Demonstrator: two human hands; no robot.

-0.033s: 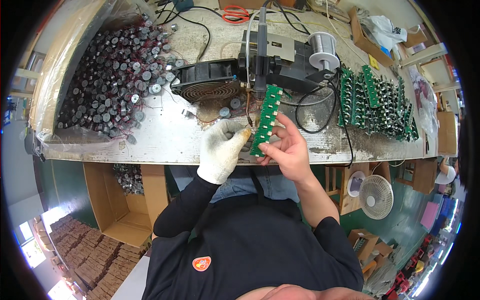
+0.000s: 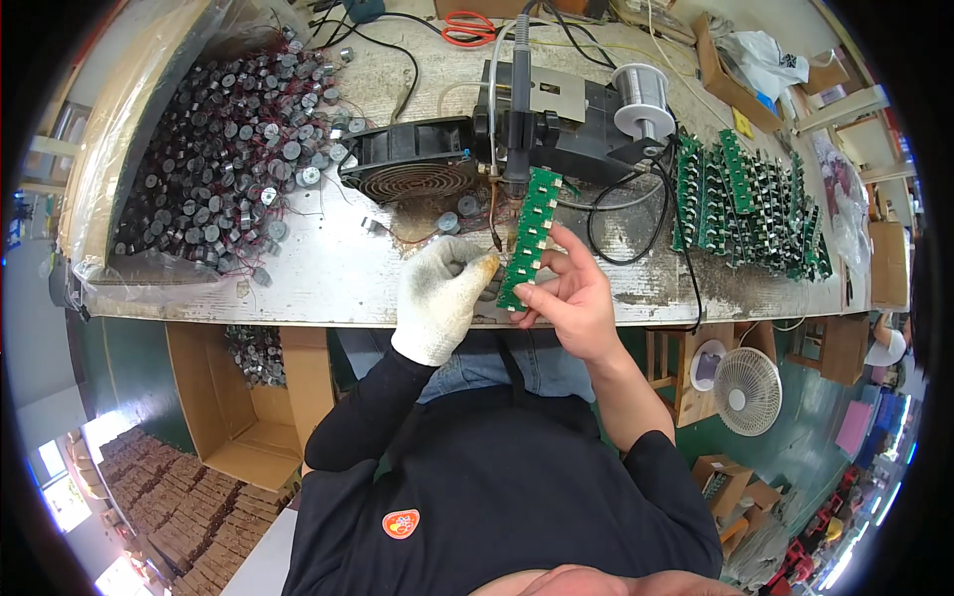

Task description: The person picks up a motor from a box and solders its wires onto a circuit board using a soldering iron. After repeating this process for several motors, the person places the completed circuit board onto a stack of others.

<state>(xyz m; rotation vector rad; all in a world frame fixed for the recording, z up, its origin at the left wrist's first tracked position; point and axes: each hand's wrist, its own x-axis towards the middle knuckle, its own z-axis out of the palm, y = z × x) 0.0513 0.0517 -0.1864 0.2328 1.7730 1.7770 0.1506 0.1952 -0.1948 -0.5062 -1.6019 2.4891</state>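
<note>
My bare right hand (image 2: 576, 303) grips the lower end of a long green circuit board strip (image 2: 534, 233), thumb on its face. The strip stands tilted, its top just below a soldering iron (image 2: 518, 129) mounted upright on a black stand. Close by the strip's left edge, my left hand (image 2: 437, 298) wears a white glove and is closed in a pinch, thumb and fingers together. Something dark shows under those fingertips, too hidden to make out. Left of the iron lies a black fan (image 2: 412, 164) with a round grille, and small round motors (image 2: 447, 223) rest in front of it.
A large heap of small wired motors (image 2: 229, 149) fills a plastic-lined box at left. Rows of green circuit boards (image 2: 750, 209) stand at right. A solder wire spool (image 2: 641, 99), red-handled scissors (image 2: 468, 29) and loose black cables (image 2: 636, 258) are on the bench. Below stands a cardboard box (image 2: 263, 437).
</note>
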